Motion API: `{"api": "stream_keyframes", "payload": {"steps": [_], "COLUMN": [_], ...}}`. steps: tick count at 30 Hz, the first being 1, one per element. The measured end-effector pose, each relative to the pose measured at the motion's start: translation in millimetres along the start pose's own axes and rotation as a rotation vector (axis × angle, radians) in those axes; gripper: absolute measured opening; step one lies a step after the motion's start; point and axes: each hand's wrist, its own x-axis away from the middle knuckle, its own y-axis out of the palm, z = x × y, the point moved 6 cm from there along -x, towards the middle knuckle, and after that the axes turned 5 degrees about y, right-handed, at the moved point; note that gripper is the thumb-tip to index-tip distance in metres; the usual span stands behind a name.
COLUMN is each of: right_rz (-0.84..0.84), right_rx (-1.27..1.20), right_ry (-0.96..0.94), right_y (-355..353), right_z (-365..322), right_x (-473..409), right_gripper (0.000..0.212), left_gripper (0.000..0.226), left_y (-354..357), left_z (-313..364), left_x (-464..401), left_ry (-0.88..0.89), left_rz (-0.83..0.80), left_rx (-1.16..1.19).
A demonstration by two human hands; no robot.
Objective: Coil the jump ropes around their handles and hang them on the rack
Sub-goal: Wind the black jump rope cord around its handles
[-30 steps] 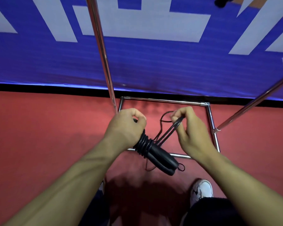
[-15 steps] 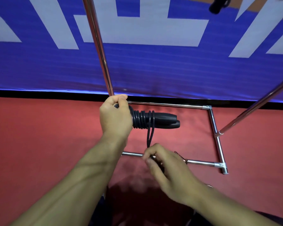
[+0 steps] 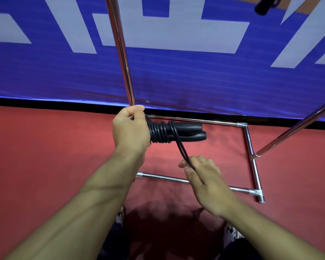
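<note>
Jump rope (image 3: 159, 133), black, is held above the red floor (image 3: 45, 156), in front of the chrome rack (image 3: 249, 139). Its two handles (image 3: 188, 131) lie side by side, pointing right, with a band of coils wound round their left part. The left hand (image 3: 130, 131) has its fingers clenched round the left end of the handles, touching the coils. From the coils a doubled strand (image 3: 182, 151) runs down and nearer to the right hand (image 3: 203, 177), whose thumb and fingers (image 3: 190, 172) pinch it.

A second ago the handles pointed down toward the person and the right hand held the strand up beside them. Half a second ago the bundle had swung level and the right hand had dropped below it. Now that hand sits a little further right, with the strand taut and slanted. Judging by this, one more turn has gone on and the next is being set up; the free length looks short, so the coiling seems nearly done.

Hanging is not yet begun. A dark object (image 3: 265, 5) shows at the far right top edge; what it is cannot be told.
</note>
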Motion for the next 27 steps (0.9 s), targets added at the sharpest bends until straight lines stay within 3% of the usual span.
{"api": "stream_keyframes", "payload": {"steps": [5, 7, 9, 13, 16, 20, 24, 27], "right_rz": [0.044, 0.067, 0.176, 0.472, 0.552, 0.498, 0.428, 0.390], "right_rx": [-0.025, -0.024, -0.019, -0.154, -0.093, 0.012, -0.051, -0.066], "right_ry": [-0.013, -0.030, -0.047, -0.062, -0.064, -0.096, -0.276, -0.335], "right_y": [-16, -22, -33, -63, -80, -70, -49, -32], "right_z": [18, 17, 15, 16, 14, 4, -22, -32], "right_x": [-16, -18, -17, -13, -11, -2, 14, 24], "right_gripper": [0.023, 0.041, 0.046, 0.011, 0.029, 0.041, 0.027, 0.010], "left_gripper": [0.018, 0.019, 0.019, 0.018, 0.016, 0.015, 0.017, 0.017], "left_y": [10, 15, 18, 22, 24, 19, 17, 12], "left_z": [-5, -7, -10, -8, -5, -4, 0, -7], "left_x": [10, 15, 17, 19, 21, 17, 16, 7], "left_ry": [-0.021, -0.003, 0.023, 0.099, 0.203, 0.320, 0.346, 0.258], "left_rz": [-0.247, -0.333, -0.386, -0.437, -0.427, -0.247, -0.111, -0.033], "left_rx": [-0.120, -0.210, -0.308, -0.415, -0.581, -0.668, -0.564, -0.384]}}
